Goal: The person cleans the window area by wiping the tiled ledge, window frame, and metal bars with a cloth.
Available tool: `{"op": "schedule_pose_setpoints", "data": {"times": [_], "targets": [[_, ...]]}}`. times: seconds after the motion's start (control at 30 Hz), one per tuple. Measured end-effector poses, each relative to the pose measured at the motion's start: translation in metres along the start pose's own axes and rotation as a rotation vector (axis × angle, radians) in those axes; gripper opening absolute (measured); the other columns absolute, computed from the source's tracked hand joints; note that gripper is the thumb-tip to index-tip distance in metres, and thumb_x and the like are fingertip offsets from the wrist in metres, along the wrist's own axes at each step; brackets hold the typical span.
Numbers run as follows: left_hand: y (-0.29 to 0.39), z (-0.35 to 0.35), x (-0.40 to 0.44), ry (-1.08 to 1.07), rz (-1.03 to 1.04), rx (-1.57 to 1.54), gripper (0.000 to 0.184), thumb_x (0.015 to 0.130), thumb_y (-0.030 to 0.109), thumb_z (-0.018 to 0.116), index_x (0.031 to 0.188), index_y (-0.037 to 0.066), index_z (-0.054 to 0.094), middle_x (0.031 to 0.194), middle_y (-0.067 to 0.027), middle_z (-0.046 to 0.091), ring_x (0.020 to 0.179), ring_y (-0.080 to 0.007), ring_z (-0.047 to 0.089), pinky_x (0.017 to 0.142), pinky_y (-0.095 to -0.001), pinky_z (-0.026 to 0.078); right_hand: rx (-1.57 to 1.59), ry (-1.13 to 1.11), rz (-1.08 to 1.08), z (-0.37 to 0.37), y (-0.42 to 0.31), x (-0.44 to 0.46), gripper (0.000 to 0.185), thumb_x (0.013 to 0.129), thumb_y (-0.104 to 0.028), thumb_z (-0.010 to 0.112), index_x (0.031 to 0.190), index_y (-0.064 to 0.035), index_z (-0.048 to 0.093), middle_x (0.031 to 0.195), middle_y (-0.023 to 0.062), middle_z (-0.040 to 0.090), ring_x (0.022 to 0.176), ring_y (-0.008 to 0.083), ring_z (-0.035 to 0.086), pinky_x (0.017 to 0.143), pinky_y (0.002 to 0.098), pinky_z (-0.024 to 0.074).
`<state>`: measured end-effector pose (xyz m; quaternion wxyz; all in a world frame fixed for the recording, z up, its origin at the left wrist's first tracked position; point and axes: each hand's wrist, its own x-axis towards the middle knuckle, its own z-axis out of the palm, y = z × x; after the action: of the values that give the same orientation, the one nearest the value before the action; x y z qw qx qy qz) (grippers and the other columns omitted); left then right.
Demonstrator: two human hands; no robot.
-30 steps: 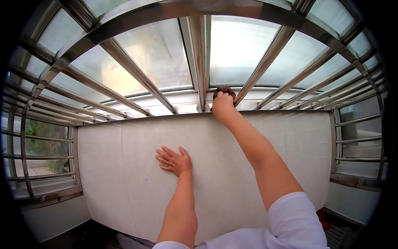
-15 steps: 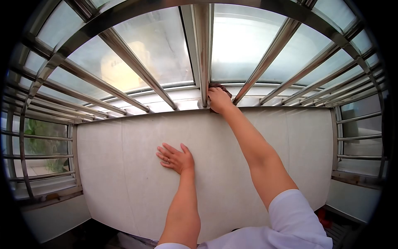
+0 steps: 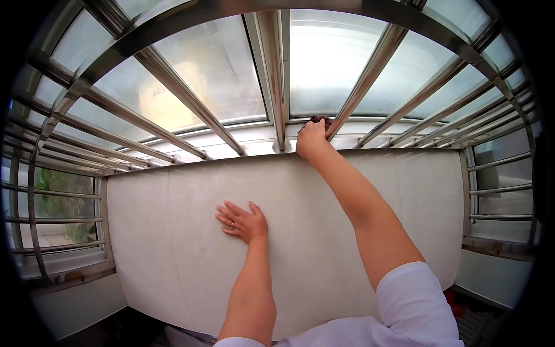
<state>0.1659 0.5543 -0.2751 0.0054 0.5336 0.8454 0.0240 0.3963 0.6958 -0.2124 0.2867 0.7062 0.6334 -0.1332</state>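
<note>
My right hand (image 3: 313, 139) grips a dark brown cloth (image 3: 321, 120) at the foot of the window, its fingers bent around it and partly hidden. The cloth is bunched against the lower end of a slanting metal bar (image 3: 370, 72), on the narrow sill strip behind the bars. Palm down, my left hand (image 3: 243, 222) rests on the pale ledge (image 3: 318, 248) with its fingers spread, a ring on one of them. Nothing is in that hand.
Shiny metal bars, including an upright double post (image 3: 272, 75), stand close before the window panes (image 3: 338, 58). A curved metal band (image 3: 231, 8) crosses above. Barred side windows flank the ledge, with green plants (image 3: 55, 191) behind the left one. Something red (image 3: 455, 302) lies low at the right.
My right hand and the cloth have shifted right, away from the upright post and up to the adjacent slanting bar. My left hand stays flat in about the same place.
</note>
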Motion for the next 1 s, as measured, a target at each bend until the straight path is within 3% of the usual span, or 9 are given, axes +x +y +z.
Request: {"op": "schedule_pose_setpoints", "data": {"times": [0.13, 0.2, 0.33, 0.4, 0.57, 0.67, 0.83, 0.93, 1.0], "targets": [[0.003, -0.001, -0.002, 0.027, 0.019, 0.007, 0.077, 0.088, 0.046, 0.052, 0.147, 0.004, 0.024, 0.155, -0.0193, 0.015, 0.143, -0.0393, 0.012, 0.110, -0.0592, 0.017, 0.450, 1.041, -0.612, 0.040, 0.008, -0.054, 0.023, 0.073, -0.004, 0.059, 0.094, -0.0080, 0.068, 0.111, 0.0112, 0.060, 0.115, 0.0288, 0.051, 0.095, 0.0401, 0.0414], [0.002, -0.005, -0.001, 0.006, 0.002, -0.001, 0.078, 0.088, 0.046, 0.052, 0.147, 0.003, 0.024, 0.155, -0.0192, 0.015, 0.143, -0.0393, 0.012, 0.110, -0.0595, 0.017, 0.611, 0.992, -0.608, 0.063, 0.016, -0.100, 0.020, 0.073, 0.003, 0.057, 0.087, -0.0073, 0.067, 0.101, 0.0069, 0.063, 0.103, 0.0232, 0.058, 0.090, 0.0361, 0.0456], [0.002, -0.003, -0.002, 0.015, 0.022, -0.012, 0.078, 0.088, 0.046, 0.053, 0.147, 0.003, 0.023, 0.155, -0.0193, 0.015, 0.143, -0.0398, 0.012, 0.110, -0.0602, 0.017, 1.010, 1.082, -0.094, 0.090, 0.066, -0.112, 0.029, 0.074, 0.011, 0.049, 0.089, -0.0053, 0.068, 0.089, 0.0088, 0.065, 0.086, 0.0258, 0.063, 0.076, 0.0352, 0.0506], [0.001, -0.003, -0.002, 0.022, 0.026, -0.015, 0.078, 0.088, 0.046, 0.053, 0.147, 0.003, 0.023, 0.155, -0.0193, 0.015, 0.143, -0.0400, 0.012, 0.109, -0.0604, 0.017, 1.163, 1.126, -0.132, 0.075, 0.081, -0.088, 0.025, 0.078, 0.011, 0.048, 0.088, -0.0010, 0.067, 0.090, 0.0098, 0.066, 0.084, 0.0269, 0.064, 0.076, 0.0344, 0.0503], [0.001, -0.002, -0.002, 0.033, 0.023, 0.010, 0.076, 0.089, 0.046, 0.050, 0.147, 0.004, 0.024, 0.154, -0.0187, 0.017, 0.143, -0.0384, 0.014, 0.109, -0.0590, 0.017, 1.323, 0.773, -0.053, 0.045, 0.085, -0.009, 0.019, 0.082, -0.011, 0.063, 0.100, -0.0066, 0.069, 0.093, 0.0110, 0.069, 0.087, 0.0255, 0.066, 0.077, 0.0328, 0.0505], [0.000, -0.001, -0.003, 0.054, 0.034, 0.005, 0.076, 0.089, 0.046, 0.050, 0.147, 0.004, 0.024, 0.155, -0.0185, 0.017, 0.143, -0.0382, 0.014, 0.109, -0.0593, 0.018, 0.938, 0.527, 0.019, 0.035, 0.090, 0.006, 0.028, 0.081, -0.020, 0.068, 0.106, -0.0082, 0.068, 0.090, 0.0110, 0.070, 0.085, 0.0248, 0.066, 0.076, 0.0331, 0.0503], [0.001, -0.001, -0.001, 0.042, 0.027, 0.002, 0.078, 0.089, 0.046, 0.050, 0.148, 0.003, 0.022, 0.155, -0.0192, 0.015, 0.143, -0.0392, 0.013, 0.109, -0.0598, 0.018, 1.230, 0.280, -0.175, 0.042, 0.091, 0.041, 0.028, 0.084, -0.018, 0.069, 0.107, -0.0034, 0.066, 0.089, 0.0072, 0.070, 0.081, 0.0136, 0.063, 0.075, 0.0276, 0.0504], [0.001, -0.001, -0.002, 0.026, 0.027, 0.011, 0.079, 0.088, 0.046, 0.051, 0.148, 0.003, 0.021, 0.155, -0.0198, 0.015, 0.143, -0.0399, 0.013, 0.109, -0.0597, 0.017, 1.711, 0.350, -0.497, 0.040, 0.083, 0.047, 0.023, 0.089, -0.016, 0.066, 0.107, -0.0026, 0.067, 0.091, 0.0028, 0.069, 0.080, 0.0113, 0.061, 0.075, 0.0263, 0.0507], [0.001, -0.002, -0.001, 0.030, 0.026, 0.016, 0.080, 0.088, 0.046, 0.051, 0.148, 0.003, 0.021, 0.155, -0.0198, 0.015, 0.143, -0.0399, 0.013, 0.109, -0.0595, 0.017, 1.623, 0.286, -0.482, 0.034, 0.083, 0.040, 0.026, 0.093, -0.022, 0.061, 0.110, -0.0021, 0.066, 0.100, 0.0026, 0.069, 0.090, 0.0155, 0.061, 0.082, 0.0297, 0.0497]]}}
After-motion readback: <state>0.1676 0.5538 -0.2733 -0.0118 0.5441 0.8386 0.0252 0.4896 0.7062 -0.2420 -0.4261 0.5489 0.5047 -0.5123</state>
